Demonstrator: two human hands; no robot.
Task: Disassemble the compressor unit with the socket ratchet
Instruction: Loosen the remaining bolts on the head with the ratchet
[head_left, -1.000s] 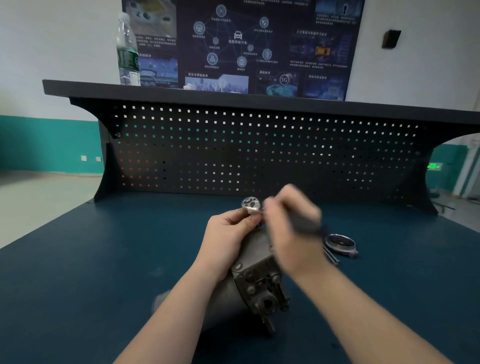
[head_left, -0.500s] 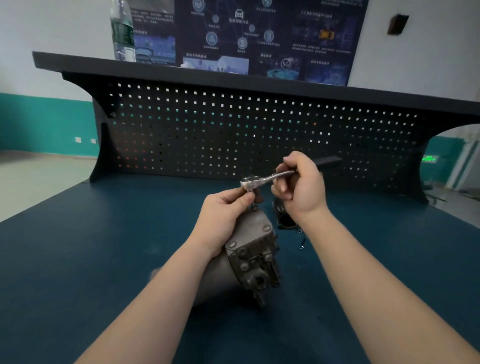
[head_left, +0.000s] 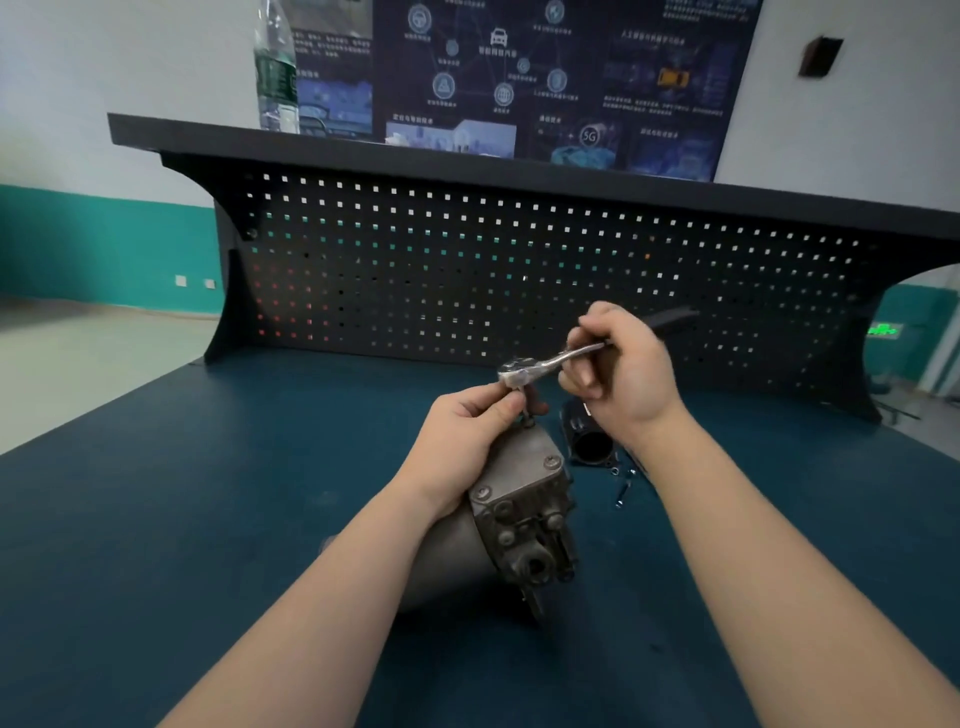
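1. The right hand (head_left: 626, 382) is wrapped round the handle of the socket ratchet (head_left: 550, 362), fingers curled tight on it; the dark grip end sticks out past the hand toward the pegboard (head_left: 467, 270).
2. The left hand (head_left: 467, 436) pinches the ratchet's bright round head between thumb and fingertips, holding it down over the top of the compressor unit (head_left: 514, 519).
3. The compressor unit lies on its side on the blue table (head_left: 182, 519): a dull grey metal cylinder with a bolted end plate facing the camera, bolt heads at its corners and a dark round port low down.
4. Just behind it sits a black ribbed part (head_left: 589, 441); loose bolts (head_left: 623, 488) lie beside that.
5. A water bottle (head_left: 275, 73) stands on the shelf.
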